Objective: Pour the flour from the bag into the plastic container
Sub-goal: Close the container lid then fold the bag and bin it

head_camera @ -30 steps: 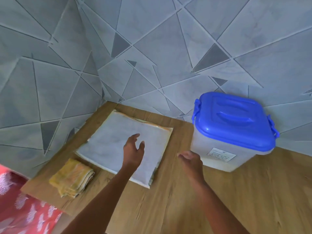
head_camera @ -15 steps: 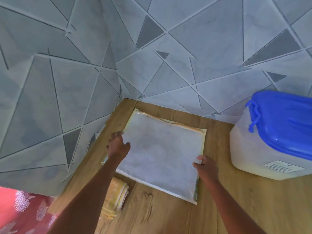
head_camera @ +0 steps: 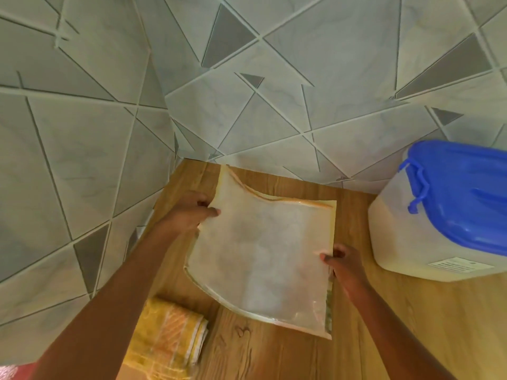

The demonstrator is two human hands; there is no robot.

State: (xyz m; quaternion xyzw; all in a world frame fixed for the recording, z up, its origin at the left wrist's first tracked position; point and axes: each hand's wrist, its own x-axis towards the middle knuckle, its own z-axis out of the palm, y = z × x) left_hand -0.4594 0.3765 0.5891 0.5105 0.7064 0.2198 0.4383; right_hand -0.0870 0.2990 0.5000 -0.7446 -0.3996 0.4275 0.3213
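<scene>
— Lifting this flour bag [head_camera: 260, 256] by its two side edges is where I'd expect trouble. It lies flat on the tabletop [head_camera: 274, 357] in the corner by the tiled wall [head_camera: 82, 133], and its far edge with the orange strip already curls up on the left.

— What would cause a spill?

— It's thin and floppy. If that far edge is the opening, which I can't tell, flour could slide out as the bag sags between my hands. And the plastic container [head_camera: 406, 242], well apart to the right, has its blue lid [head_camera: 466, 198] on and the clip down, so I judge nothing can be poured yet.

— How are your hands placed?

— My left hand [head_camera: 189, 212] pinches the upper left edge, thumb on top, fingers underneath. My right hand [head_camera: 343, 261] curls round the right edge lower down. Both forearms reach in from below; the left passes over the folded yellow cloth [head_camera: 167, 341].
</scene>
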